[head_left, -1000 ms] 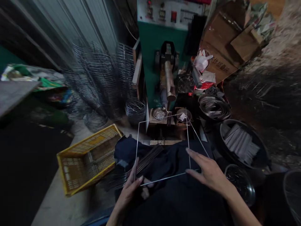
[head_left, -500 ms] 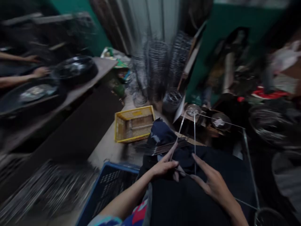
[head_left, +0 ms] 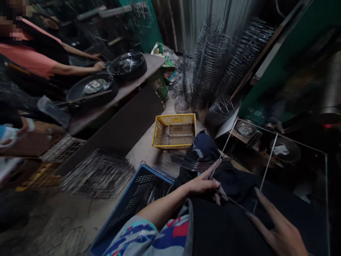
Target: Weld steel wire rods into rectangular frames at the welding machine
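Observation:
A large rectangular frame of thin metal wire point(head_left: 269, 156) stretches across my lap, with thin uprights and long bars. My left hand point(head_left: 205, 183) is closed round its near left corner, index finger stretched along one upright. My right hand point(head_left: 279, 220) is at a second upright, with index fingertip and thumb on either side of the wire; the other fingers are hidden. Just beyond my left hand, a bundle of thin metal wire pieces point(head_left: 195, 164) lies across my knee on dark cloth point(head_left: 205, 144).
A blue crate point(head_left: 121, 199) holding metal wires stands at my left, near piled wire frames point(head_left: 98, 174). Ahead sits a yellow crate point(head_left: 174, 146). Behind it rise stacks of wire rings point(head_left: 213, 60). A co-worker in a pink sleeve point(head_left: 34, 60) works at a bench with black basins point(head_left: 128, 67).
The view has swung left, so everything sits further right. My right hand and the wire frame's second upright are further from my left hand in the picture. The left hand keeps its hold.

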The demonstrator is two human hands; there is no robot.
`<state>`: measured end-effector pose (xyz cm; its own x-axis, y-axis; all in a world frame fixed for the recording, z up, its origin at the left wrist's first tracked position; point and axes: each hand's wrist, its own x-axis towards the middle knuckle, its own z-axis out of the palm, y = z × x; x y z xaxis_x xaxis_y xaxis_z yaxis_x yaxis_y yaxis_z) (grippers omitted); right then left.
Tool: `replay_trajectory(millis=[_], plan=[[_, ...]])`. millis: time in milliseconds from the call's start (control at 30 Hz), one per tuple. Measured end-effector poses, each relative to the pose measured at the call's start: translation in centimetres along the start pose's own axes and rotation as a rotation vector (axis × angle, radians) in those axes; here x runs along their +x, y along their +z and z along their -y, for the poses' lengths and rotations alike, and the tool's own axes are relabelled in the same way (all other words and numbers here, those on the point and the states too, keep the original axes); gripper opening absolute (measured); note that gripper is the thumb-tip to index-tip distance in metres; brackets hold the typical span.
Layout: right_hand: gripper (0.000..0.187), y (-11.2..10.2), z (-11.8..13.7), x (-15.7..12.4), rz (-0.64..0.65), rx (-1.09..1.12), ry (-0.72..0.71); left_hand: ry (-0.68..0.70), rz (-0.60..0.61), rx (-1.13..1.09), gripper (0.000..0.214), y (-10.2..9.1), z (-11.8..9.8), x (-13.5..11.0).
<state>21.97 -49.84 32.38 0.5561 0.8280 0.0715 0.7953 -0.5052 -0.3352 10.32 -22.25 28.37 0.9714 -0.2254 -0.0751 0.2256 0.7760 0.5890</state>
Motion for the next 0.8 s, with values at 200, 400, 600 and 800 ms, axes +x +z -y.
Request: replay_trajectory(millis=[200,400,600,800], plan=[[0.066,-0.4,-0.1,-0.1,0.004,-0.039,-0.030,-0.017,0.051,-0.032,0.109,-1.0,0.9,0.0],[0.066,-0.7,0.3,0.6,0.007,-0.048,-0.115,-0.007,0.079,-0.063,0.110,-1.6,1.2,0.0],[0.069,-0.9,0.7,1.1,0.060,-0.004,-0.072,-0.012,0.052,-0.042,0.111,-1.7,0.7,-0.7],[0.068,0.2,0.2,0.7,0.039,0.028,-0.032,-0.007,-0.022,-0.029,0.111,-1.4,-0.3,-1.2]])
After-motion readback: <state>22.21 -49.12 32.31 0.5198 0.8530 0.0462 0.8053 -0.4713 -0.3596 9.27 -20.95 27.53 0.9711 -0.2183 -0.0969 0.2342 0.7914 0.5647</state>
